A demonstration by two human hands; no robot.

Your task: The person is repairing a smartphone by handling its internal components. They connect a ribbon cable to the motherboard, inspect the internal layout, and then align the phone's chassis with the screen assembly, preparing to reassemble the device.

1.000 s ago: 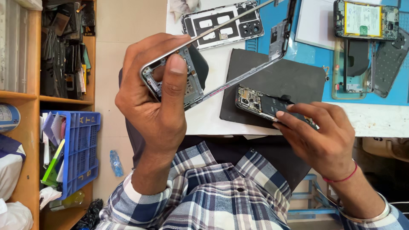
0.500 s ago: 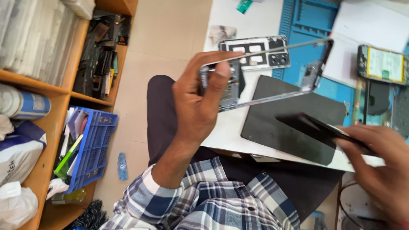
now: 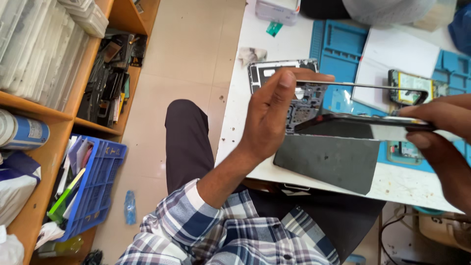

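Head view: left hand (image 3: 270, 115) pinches the frame (image 3: 363, 86), right hand (image 3: 439, 122) clamps the phone (image 3: 363, 120) above the surface (image 3: 235, 127) — pull crooked and, I reckon, that thin frame bends.

A thin silver metal phone frame (image 3: 353, 86) is held edge-on above the white worktable, its long rail running level, with 1 end pinched in raised fingers and the far corner curving down near the other hand. Just below it, a flat black phone screen panel (image 3: 363, 121) is held almost level too, its glossy face catching light, 1 end gripped between thumb and fingers, over a dark grey mat.
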